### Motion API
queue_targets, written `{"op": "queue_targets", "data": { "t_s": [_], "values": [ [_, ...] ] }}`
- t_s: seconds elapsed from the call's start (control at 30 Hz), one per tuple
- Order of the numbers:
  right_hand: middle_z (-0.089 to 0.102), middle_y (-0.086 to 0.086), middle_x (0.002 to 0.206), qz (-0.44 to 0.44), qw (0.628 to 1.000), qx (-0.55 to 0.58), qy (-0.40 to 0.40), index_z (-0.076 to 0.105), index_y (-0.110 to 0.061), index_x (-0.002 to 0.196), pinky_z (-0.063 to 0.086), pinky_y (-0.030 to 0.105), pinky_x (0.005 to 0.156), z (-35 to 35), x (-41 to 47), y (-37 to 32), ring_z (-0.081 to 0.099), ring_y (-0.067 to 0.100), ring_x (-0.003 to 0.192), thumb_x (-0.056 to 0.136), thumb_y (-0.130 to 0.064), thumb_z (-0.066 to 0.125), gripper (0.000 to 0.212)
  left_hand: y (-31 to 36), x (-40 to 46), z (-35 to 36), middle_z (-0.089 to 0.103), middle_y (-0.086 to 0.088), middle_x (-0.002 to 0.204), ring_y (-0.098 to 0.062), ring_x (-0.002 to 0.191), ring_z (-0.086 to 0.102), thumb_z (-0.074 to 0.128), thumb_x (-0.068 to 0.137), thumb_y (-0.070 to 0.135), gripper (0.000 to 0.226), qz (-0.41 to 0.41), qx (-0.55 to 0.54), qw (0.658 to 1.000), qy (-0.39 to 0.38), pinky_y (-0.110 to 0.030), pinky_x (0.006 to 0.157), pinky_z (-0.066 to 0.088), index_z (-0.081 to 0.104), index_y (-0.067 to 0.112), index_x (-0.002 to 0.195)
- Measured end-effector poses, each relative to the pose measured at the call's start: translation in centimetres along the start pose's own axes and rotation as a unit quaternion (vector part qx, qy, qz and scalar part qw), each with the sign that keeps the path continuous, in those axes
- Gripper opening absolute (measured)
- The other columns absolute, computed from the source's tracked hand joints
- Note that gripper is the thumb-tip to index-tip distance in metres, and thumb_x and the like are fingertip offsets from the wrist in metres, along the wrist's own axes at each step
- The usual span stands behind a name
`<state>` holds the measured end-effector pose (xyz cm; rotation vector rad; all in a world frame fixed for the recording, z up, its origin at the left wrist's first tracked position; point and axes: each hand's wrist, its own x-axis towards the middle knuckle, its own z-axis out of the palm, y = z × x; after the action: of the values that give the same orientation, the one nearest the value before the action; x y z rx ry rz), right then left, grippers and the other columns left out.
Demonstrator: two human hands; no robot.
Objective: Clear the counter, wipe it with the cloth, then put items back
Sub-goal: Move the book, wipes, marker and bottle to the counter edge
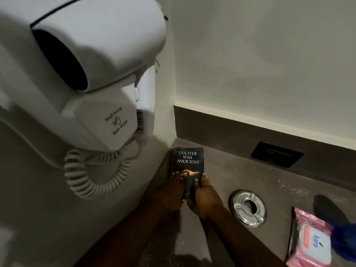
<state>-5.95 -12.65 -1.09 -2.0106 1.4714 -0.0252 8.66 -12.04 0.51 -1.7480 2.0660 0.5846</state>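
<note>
Two hands are on one black paperback book, which lies in the far left corner of the grey counter, its left edge close against the side wall. Furthest left, a white wall-hung hair dryer is mounted on that wall with its coiled cord hanging below, clear of the counter. The left hand grips the book's near left corner, fingers lying across the cover. The right hand clasps the near right edge, thumb on top. Whether the book is being lifted out or set back cannot be told from this view; a two-handed hold suits squaring it into the corner.

Right of the hands, a round metal ashtray sits on the counter. A dark socket plate is set in the rear upstand. At far right lies a pink wipes pack, partly covered by a blue item, possibly the cloth. Pale specks mark the nearby surface, suggesting wiping is incomplete.
</note>
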Motion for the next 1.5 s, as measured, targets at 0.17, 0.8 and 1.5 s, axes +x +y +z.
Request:
{"op": "queue_targets", "data": {
  "t_s": [0.17, 0.8, 1.5],
  "values": [
    [-0.009, 0.025, 0.16, -0.058, 0.988, -0.141, -0.034, 0.003, -0.006, 0.153, 0.006, 0.04, 0.123, -0.3, 2.4, -0.2, -0.003, 0.037, 0.149, 0.096, -0.044, 0.043, 0.079, -3.2, 0.8, -0.5, -0.003, -0.024, 0.16, -0.038, 0.148, -0.001, 0.036, 0.1, 0.011, 0.061, -0.006, 0.127, 0.992, 0.007, -0.046, 0.122, 0.003, 0.003, -0.002, 0.15],
    [0.048, 0.009, 0.137, 0.063, 0.978, 0.008, 0.198, 0.054, -0.018, 0.131, 0.04, 0.036, 0.102, -5.7, -1.4, 1.5, 0.049, 0.027, 0.122, 0.089, -0.041, 0.057, 0.048, 0.4, 1.4, -4.0, 0.06, -0.01, 0.126, -0.026, 0.117, 0.055, 0.051, 0.09, 0.019, 0.031, 0.023, -0.142, 0.977, 0.156, -0.033, 0.104, 0.041, 0.061, 0.011, 0.118],
    [0.071, 0.019, 0.107, 0.297, 0.885, 0.285, 0.216, 0.067, -0.001, 0.106, 0.052, 0.035, 0.084, -6.3, 1.6, 7.3, 0.066, 0.035, 0.102, 0.09, -0.025, 0.06, 0.03, 9.3, 7.0, -6.5, 0.064, -0.028, 0.116, -0.043, 0.105, 0.062, 0.054, 0.092, 0.015, 0.03, -0.155, -0.467, 0.866, 0.085, -0.048, 0.09, 0.054, 0.061, -0.004, 0.113]
  ]
}}
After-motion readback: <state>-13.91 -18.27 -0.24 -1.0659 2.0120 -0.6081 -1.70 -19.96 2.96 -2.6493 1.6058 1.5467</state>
